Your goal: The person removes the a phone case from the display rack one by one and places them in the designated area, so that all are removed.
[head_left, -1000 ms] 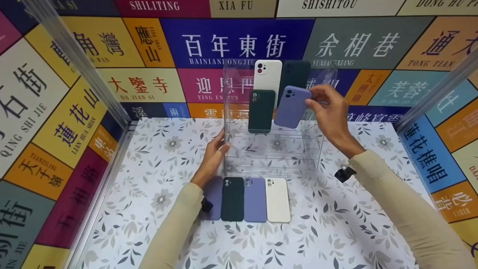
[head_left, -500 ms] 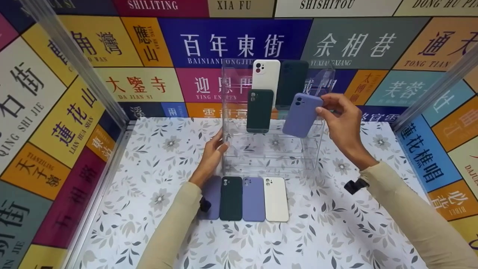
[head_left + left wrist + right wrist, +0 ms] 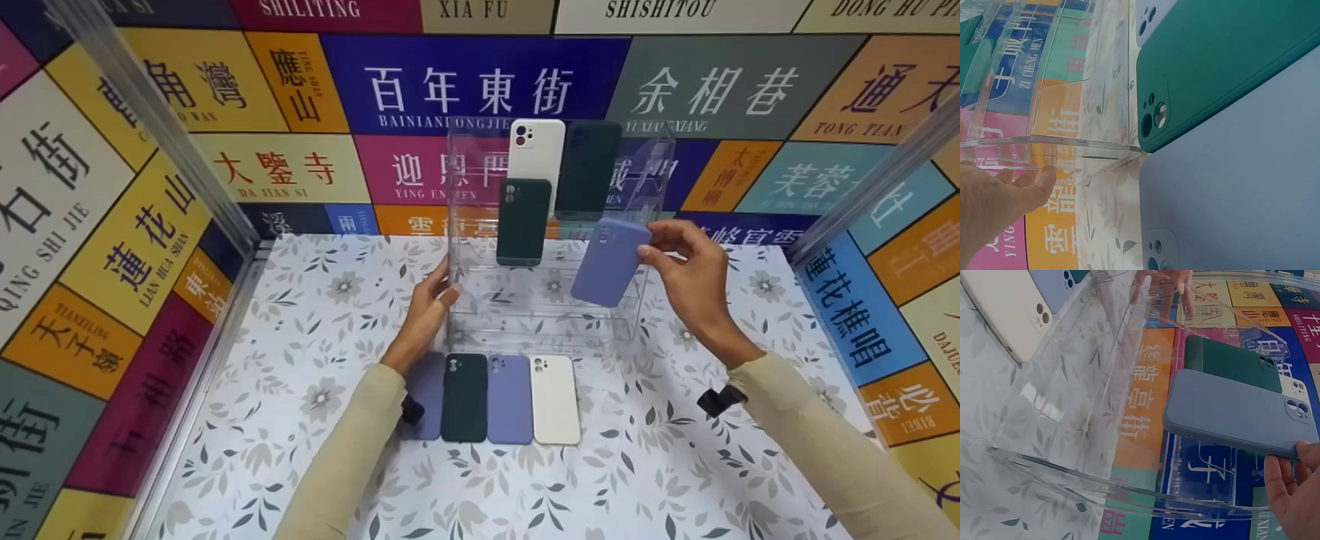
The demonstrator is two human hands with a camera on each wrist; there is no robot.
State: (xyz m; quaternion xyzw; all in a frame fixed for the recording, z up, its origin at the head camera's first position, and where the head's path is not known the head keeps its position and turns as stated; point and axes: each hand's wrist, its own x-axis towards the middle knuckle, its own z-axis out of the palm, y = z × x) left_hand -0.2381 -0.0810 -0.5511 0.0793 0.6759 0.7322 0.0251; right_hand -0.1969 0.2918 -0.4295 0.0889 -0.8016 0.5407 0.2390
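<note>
My right hand [image 3: 690,277] pinches a purple phone case [image 3: 611,262] by its upper right edge. The case is tilted, in front of the clear acrylic display stand [image 3: 637,315], below a dark green phone case [image 3: 589,169] on the top tier. Left of that stands a white phone case [image 3: 536,146], with another dark green case [image 3: 523,223] one tier lower. In the right wrist view the held case [image 3: 1235,410] partly covers the green one [image 3: 1224,363]. My left hand [image 3: 424,315] rests against the stand's left side panel, fingers extended; in the left wrist view the hand [image 3: 1005,197] touches the clear panel.
Before the stand, phone cases lie in a row on the floral tabletop [image 3: 322,465]: purple [image 3: 424,412], dark green [image 3: 465,397], purple [image 3: 510,397] and white [image 3: 556,397]. The left forearm partly covers the leftmost one. Sign-printed walls [image 3: 480,82] enclose the back and sides.
My right hand has carried the purple case down and slightly right, from in front of the top-tier green case to below it. The left hand stays at the stand's side.
</note>
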